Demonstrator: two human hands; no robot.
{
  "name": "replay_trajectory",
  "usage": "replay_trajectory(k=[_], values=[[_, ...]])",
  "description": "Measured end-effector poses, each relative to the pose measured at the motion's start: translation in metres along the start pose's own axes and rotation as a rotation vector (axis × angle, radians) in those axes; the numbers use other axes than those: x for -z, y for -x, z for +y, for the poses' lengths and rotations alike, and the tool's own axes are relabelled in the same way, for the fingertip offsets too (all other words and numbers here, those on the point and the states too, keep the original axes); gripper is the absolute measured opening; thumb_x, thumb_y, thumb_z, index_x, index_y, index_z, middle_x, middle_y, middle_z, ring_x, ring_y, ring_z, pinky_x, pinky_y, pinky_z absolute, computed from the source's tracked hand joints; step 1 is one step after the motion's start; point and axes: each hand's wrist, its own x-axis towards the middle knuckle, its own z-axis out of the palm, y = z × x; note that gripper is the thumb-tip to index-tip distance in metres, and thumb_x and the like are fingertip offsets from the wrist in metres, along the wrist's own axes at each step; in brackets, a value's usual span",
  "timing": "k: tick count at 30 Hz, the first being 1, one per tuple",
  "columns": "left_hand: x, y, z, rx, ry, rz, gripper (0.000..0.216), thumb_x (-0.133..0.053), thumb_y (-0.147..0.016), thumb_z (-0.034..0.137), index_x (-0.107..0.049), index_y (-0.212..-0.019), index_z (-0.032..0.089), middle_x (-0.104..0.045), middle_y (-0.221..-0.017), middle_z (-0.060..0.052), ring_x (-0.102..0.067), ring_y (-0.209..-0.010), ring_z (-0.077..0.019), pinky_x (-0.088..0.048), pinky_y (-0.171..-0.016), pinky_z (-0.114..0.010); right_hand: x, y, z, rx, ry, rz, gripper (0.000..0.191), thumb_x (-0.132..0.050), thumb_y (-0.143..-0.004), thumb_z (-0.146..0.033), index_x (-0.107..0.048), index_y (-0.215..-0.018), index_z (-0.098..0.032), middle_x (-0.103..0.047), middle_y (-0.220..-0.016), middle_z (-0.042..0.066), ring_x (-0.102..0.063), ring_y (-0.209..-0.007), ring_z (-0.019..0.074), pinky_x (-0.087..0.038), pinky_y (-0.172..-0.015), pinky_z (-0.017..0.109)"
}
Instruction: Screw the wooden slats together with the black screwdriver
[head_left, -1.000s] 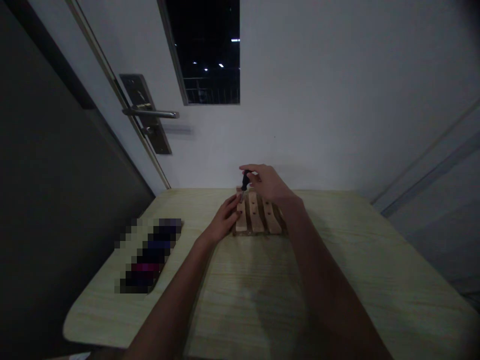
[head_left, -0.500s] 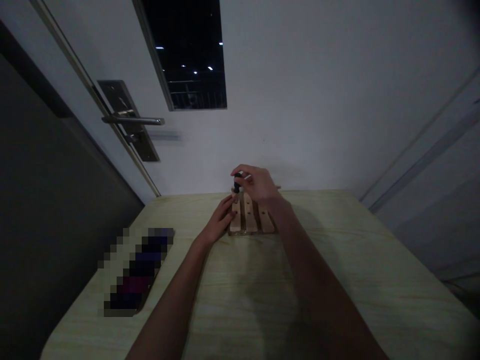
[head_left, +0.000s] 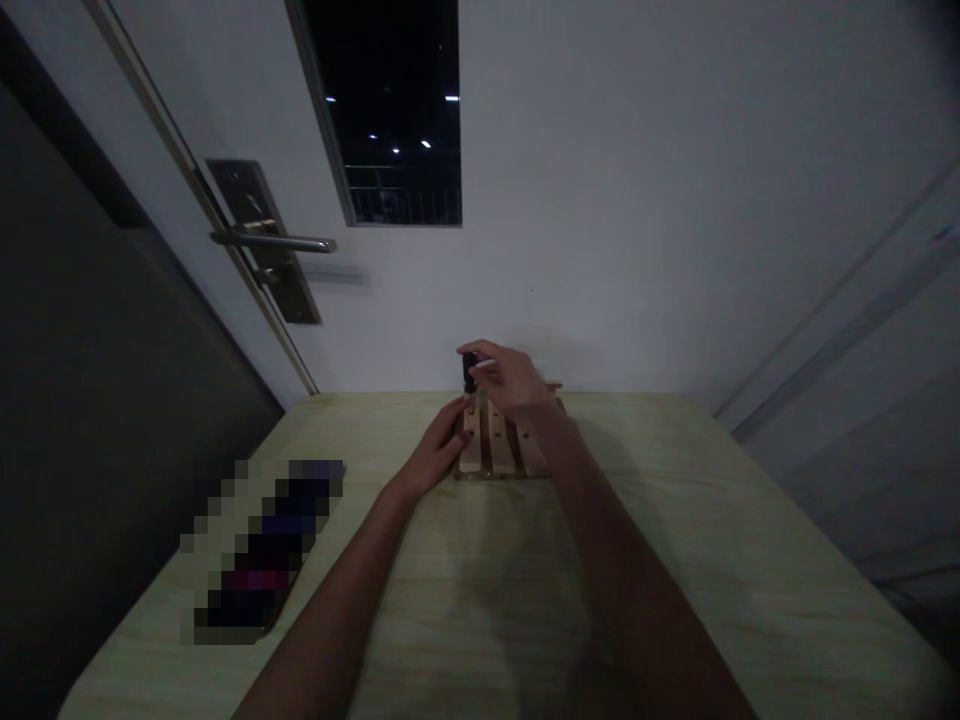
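Note:
A small wooden slatted piece with holes in its slats lies on the far middle of the pale wooden table. My left hand rests against its left edge, fingers laid on the wood. My right hand is closed round the black handle of a small screwdriver, held upright with its tip down on the leftmost slat.
A blurred-out dark flat object lies on the table's left side. Behind the table stand a white wall, a door with a metal lever handle at the left, and a dark window.
The view has shifted slightly; both hands stay on the slatted piece, and the right hand with the screwdriver has moved a little toward the left slat.

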Motion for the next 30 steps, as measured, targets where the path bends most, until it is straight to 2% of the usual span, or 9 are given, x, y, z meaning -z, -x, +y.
replay_trajectory(k=[3, 8, 13, 16, 23, 27, 30], values=[[0.0, 0.0, -0.0003, -0.006, -0.012, -0.004, 0.051, -0.046, -0.089, 0.041, -0.04, -0.136, 0.023, -0.034, -0.147, -0.009, -0.031, -0.137, -0.0255, -0.022, -0.115, -0.047, 0.0005, 0.0005, -0.0017, 0.038, 0.048, 0.027, 0.03, -0.05, -0.083, -0.015, -0.059, -0.111, -0.021, -0.066, -0.087, 0.003, -0.064, -0.077, 0.0145, -0.054, -0.07, 0.027], [-0.0016, -0.0007, -0.003, -0.02, -0.047, 0.02, 0.051, -0.045, -0.089, 0.044, -0.041, -0.135, 0.024, -0.035, -0.147, -0.008, -0.031, -0.137, -0.0252, -0.02, -0.116, -0.047, -0.0011, -0.0011, 0.0003, -0.008, 0.124, 0.104, 0.014, -0.058, -0.081, -0.021, -0.062, -0.094, -0.021, -0.065, -0.078, 0.002, -0.063, -0.069, 0.015, -0.053, -0.067, 0.029], [-0.0028, -0.0005, -0.0022, -0.007, -0.043, 0.041, 0.05, -0.045, -0.089, 0.043, -0.042, -0.135, 0.024, -0.036, -0.147, -0.008, -0.033, -0.135, -0.0248, -0.023, -0.115, -0.045, -0.004, -0.0011, 0.0033, -0.001, -0.099, 0.063, 0.02, -0.05, -0.083, -0.021, -0.061, -0.099, -0.019, -0.067, -0.093, 0.005, -0.066, -0.075, 0.0137, -0.055, -0.068, 0.027], [-0.0027, -0.0001, 0.0003, -0.006, -0.049, 0.038, 0.049, -0.044, -0.089, 0.043, -0.042, -0.135, 0.024, -0.036, -0.147, -0.008, -0.033, -0.135, -0.0247, -0.023, -0.115, -0.046, -0.004, -0.0008, 0.0013, -0.028, -0.14, 0.032, 0.021, -0.05, -0.082, -0.019, -0.061, -0.1, -0.019, -0.067, -0.091, 0.005, -0.066, -0.076, 0.014, -0.055, -0.067, 0.027], [-0.0017, 0.0002, 0.0038, 0.001, -0.079, 0.022, 0.05, -0.042, -0.09, 0.044, -0.04, -0.136, 0.024, -0.035, -0.147, -0.008, -0.031, -0.137, -0.024, -0.022, -0.116, -0.046, -0.0007, -0.0013, -0.0059, -0.053, 0.084, 0.103, 0.021, -0.059, -0.079, -0.019, -0.058, -0.1, -0.023, -0.063, -0.078, 0.001, -0.061, -0.064, 0.0133, -0.051, -0.063, 0.027], [-0.0014, 0.0001, 0.0045, 0.001, -0.081, 0.019, 0.051, -0.042, -0.09, 0.044, -0.04, -0.136, 0.023, -0.035, -0.147, -0.008, -0.031, -0.137, -0.0246, -0.022, -0.115, -0.046, -0.001, -0.0014, -0.0044, -0.024, 0.077, 0.117, 0.012, -0.056, -0.08, -0.019, -0.058, -0.092, -0.021, -0.065, -0.087, 0.004, -0.063, -0.072, 0.0146, -0.052, -0.069, 0.029], [-0.0013, 0.0003, 0.0047, 0.001, -0.077, 0.021, 0.052, -0.042, -0.089, 0.045, -0.04, -0.136, 0.023, -0.035, -0.147, -0.008, -0.031, -0.136, -0.0253, -0.022, -0.115, -0.047, -0.0015, 0.0003, -0.004, -0.013, -0.048, 0.066, 0.019, -0.051, -0.08, -0.014, -0.056, -0.097, -0.02, -0.065, -0.096, 0.005, -0.065, -0.079, 0.0144, -0.053, -0.071, 0.028]])
